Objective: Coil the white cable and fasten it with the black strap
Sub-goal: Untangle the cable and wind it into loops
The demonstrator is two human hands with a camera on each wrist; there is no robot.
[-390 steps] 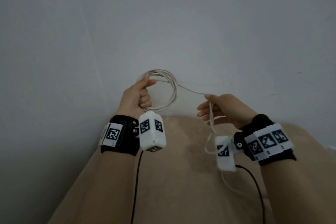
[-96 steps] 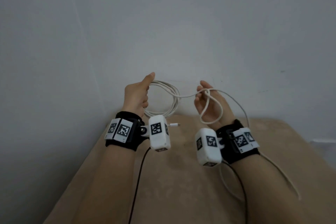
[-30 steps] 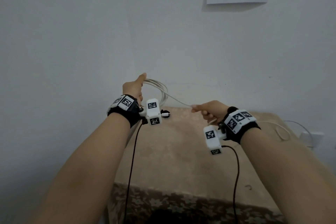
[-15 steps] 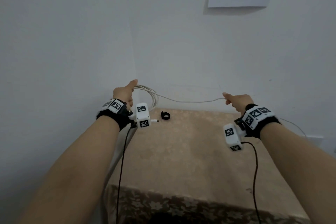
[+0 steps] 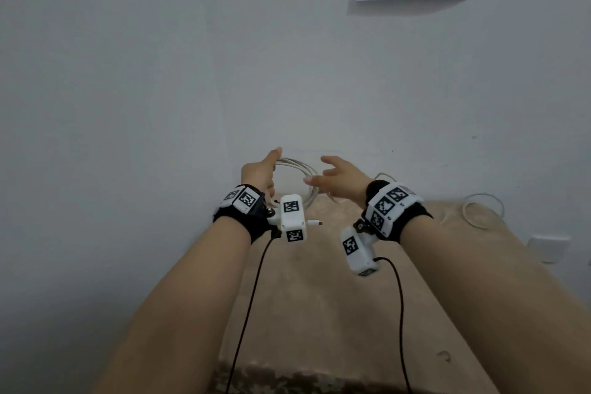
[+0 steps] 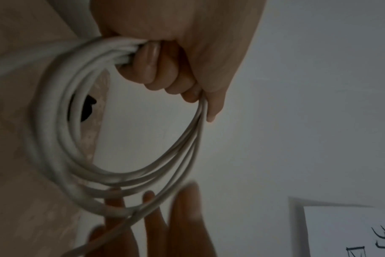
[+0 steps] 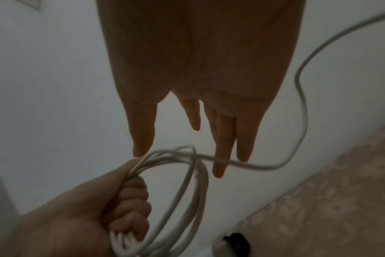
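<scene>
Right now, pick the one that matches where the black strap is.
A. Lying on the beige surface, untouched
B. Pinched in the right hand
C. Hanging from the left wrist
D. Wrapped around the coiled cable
A. The left wrist view shows the black strap through the loops of the white cable, lying on the beige surface, while the left hand grips only the coil and the right hand is open.

Open tabletop (image 5: 319, 313) lies below both hands — the wall (image 5: 287, 89) close ahead blocks forward passage.
</scene>
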